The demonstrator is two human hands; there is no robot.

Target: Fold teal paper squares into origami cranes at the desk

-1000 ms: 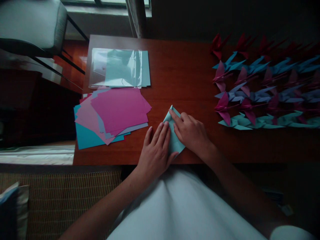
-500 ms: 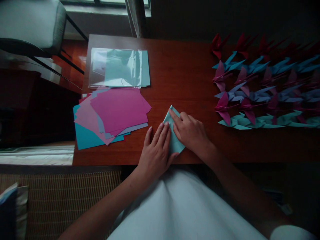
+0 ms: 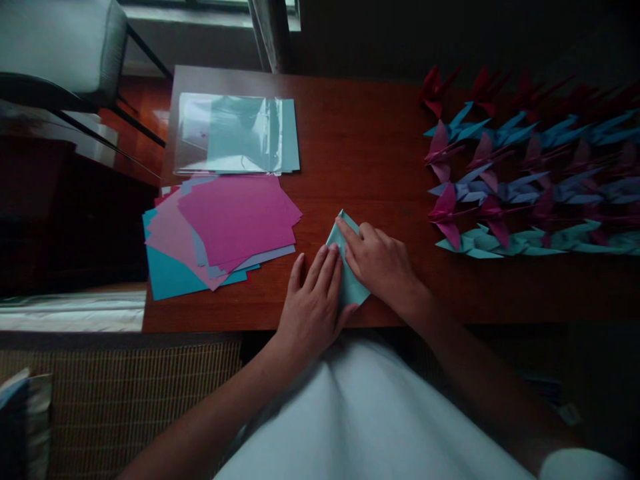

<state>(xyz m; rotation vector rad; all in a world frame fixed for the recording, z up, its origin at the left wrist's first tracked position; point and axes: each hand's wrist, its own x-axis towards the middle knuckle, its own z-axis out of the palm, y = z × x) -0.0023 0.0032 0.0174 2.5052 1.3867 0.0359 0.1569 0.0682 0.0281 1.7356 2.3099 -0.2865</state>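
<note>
A folded light-blue paper [image 3: 347,280] lies near the front edge of the brown table [image 3: 360,153]. My left hand [image 3: 313,303] lies flat on the paper's left side, fingers stretched out and together. My right hand [image 3: 380,263] presses on the paper from the right, its forefinger running along a crease toward the paper's far tip. Most of the paper is hidden under the two hands.
A loose stack of pink, lilac and blue paper sheets [image 3: 225,227] lies to the left, with a clear plastic sleeve of pale sheets [image 3: 235,133] behind it. Several rows of folded paper cranes [image 3: 520,173] fill the table's right side. A chair [image 3: 60,53] stands far left.
</note>
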